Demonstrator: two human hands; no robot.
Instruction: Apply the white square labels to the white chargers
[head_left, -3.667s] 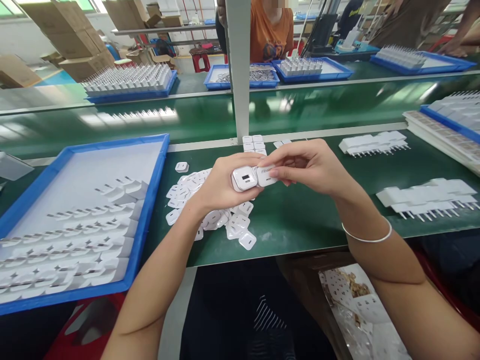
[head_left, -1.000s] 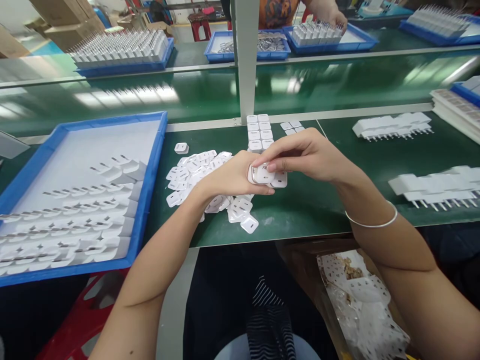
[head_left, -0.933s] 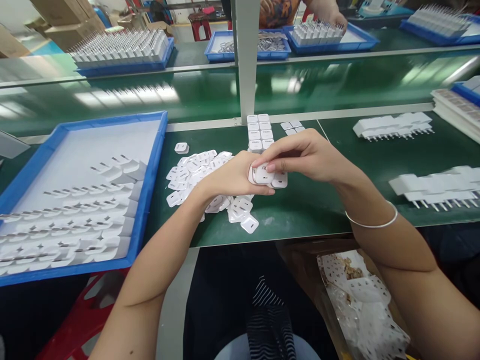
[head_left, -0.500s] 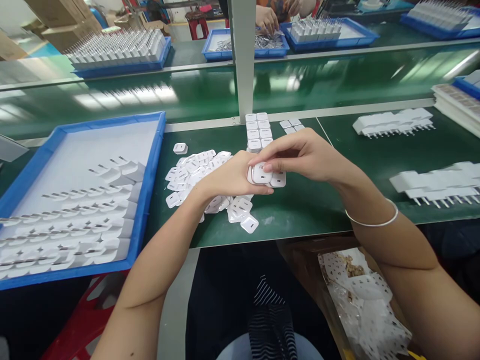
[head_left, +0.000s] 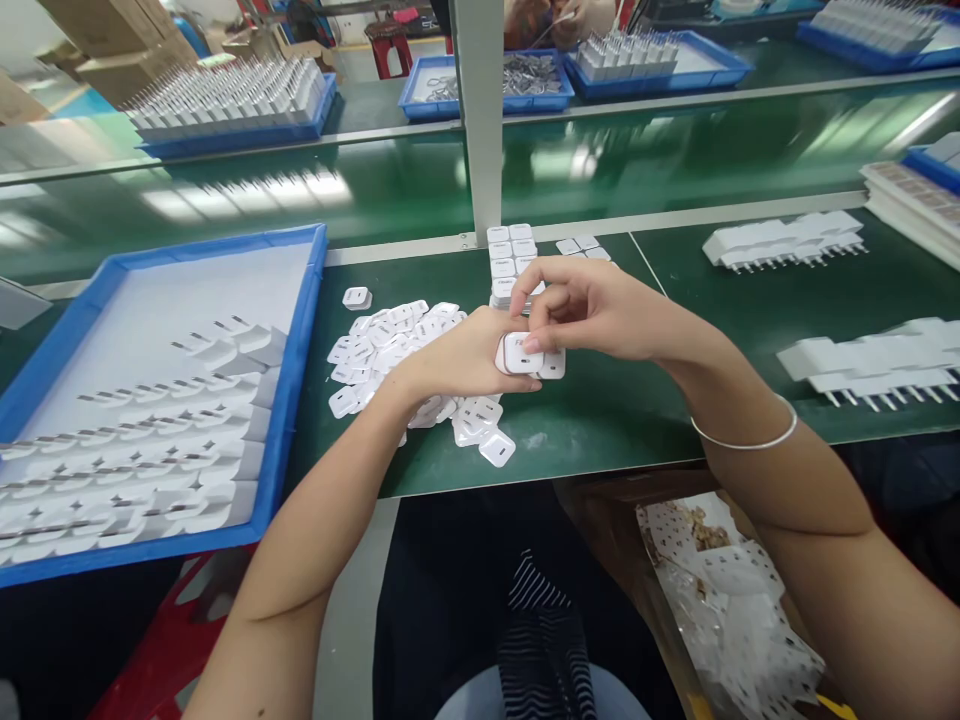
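Note:
My left hand [head_left: 480, 350] is closed around several white square charger covers [head_left: 523, 354], each with a small port slot. They overlap just above the bench's front edge. From the right, my right hand [head_left: 592, 308] reaches over with bent fingers, its thumb on the top cover and its index finger arched above. Beneath and left of my left hand spreads a loose pile of the same covers [head_left: 394, 345]. Behind my hands stand neat stacks of covers [head_left: 511, 250], partly hidden by my right fingers.
A blue tray [head_left: 300, 340] at left holds rows of white charger housings [head_left: 172, 450] with metal pins. More pinned housings [head_left: 877, 370] lie at right. A metal post [head_left: 484, 120] rises behind the stacks. Across the divider, a person's hands [head_left: 559, 20] work above blue trays. Below right sits an open box with plastic bags [head_left: 735, 600].
My right index finger has lifted off the top cover and curled back, while the thumb stays on it. The other person's hands have risen from the blue tray. The view has shifted slightly.

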